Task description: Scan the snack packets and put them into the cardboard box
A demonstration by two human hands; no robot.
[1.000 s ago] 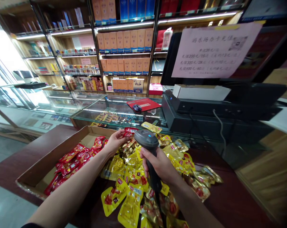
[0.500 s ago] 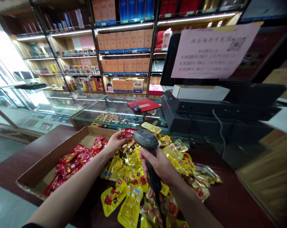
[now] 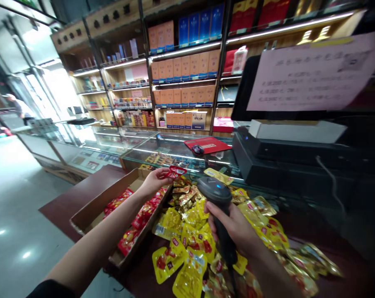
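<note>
Pinched in the fingers of my left hand (image 3: 156, 182) is a small red snack packet (image 3: 176, 171), held above the far end of the cardboard box. My right hand (image 3: 229, 223) is wrapped round the handle of a black barcode scanner (image 3: 215, 191), whose head shows a small blue light. The scanner's head is just right of the red packet, apart from it. Below both hands spreads a heap of yellow and gold snack packets (image 3: 199, 240). More red packets (image 3: 148, 211) lie inside the open cardboard box (image 3: 90, 207), partly hidden by my left forearm.
Behind the heap runs a glass display counter (image 3: 137, 145) with a red mat (image 3: 209, 145) and a mouse (image 3: 198, 149). A monitor bearing a paper sign (image 3: 308, 78) and a black till (image 3: 293, 157) stand at right. Shelves of boxes (image 3: 184, 68) line the back; a person (image 3: 19, 108) is far left.
The view has swung left, so things sit further right. The red packet, partly behind the scanner before, now shows clear of it. A blue light now shows on the scanner.
</note>
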